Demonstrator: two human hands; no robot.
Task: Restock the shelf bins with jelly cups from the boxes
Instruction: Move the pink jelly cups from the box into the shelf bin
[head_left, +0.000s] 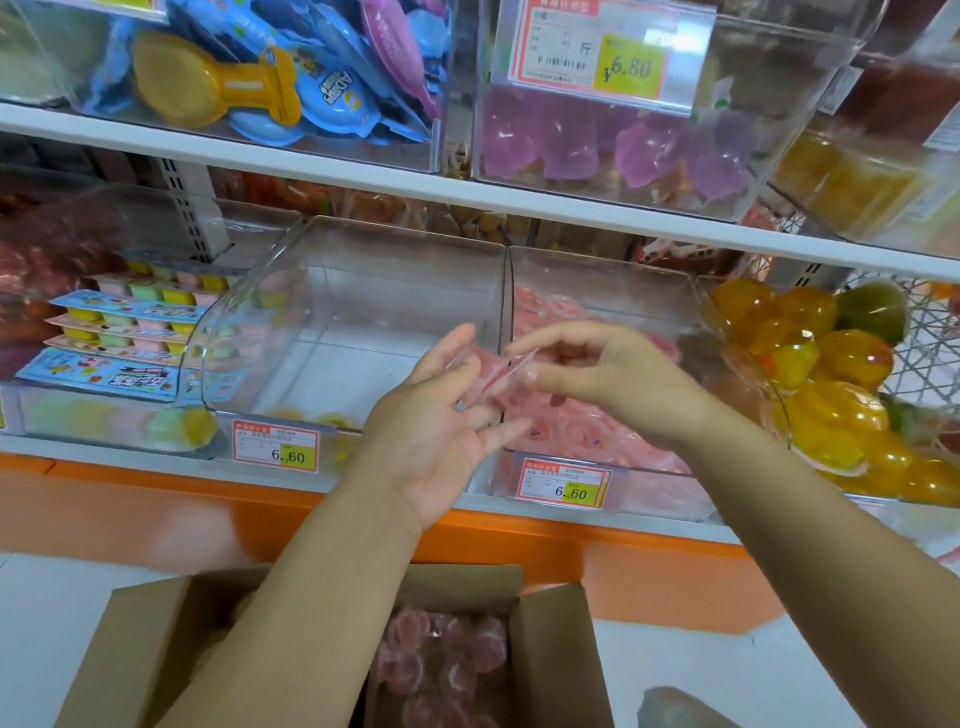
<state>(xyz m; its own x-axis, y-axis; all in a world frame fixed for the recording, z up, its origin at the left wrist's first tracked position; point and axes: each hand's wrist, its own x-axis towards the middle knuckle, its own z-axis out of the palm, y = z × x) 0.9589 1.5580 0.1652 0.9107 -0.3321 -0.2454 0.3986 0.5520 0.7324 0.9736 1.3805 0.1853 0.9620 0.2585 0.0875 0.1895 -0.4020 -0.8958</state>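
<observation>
- The left hand (441, 421) and the right hand (597, 374) meet in front of the lower shelf, at the wall that divides the two middle bins.
- The left hand is spread, palm to the camera, and its straight fingers touch the held cup (493, 374) from the left.
- The right hand has curled fingers; thumb and fingertips pinch the held cup from the right.
- The held cup is pink and blurred. I cannot tell if it is one cup or more.
- It hangs over the front part of the pink bin (597, 280), which holds many pink cups (597, 436), too many to count.
- The left bin (363, 291) stands just beside it, wall against wall, with its top open to the front.
- Between the bin rims and the white upper shelf edge (519, 202) there is open room; both hands are below that edge.
- The orange edge (519, 530) runs under the lower shelf.
- One box (550, 649) stands below with flaps open, blurred pink cups inside; both forearms pass over it.
- Two 6.60 tags (275, 447) are on the middle bins, and one 6.80 tag (597, 52) is above.
- An orange bin (737, 332) is at the right, touching the pink bin.
- One yellow scoop (208, 83) lies in the upper blue bin.
</observation>
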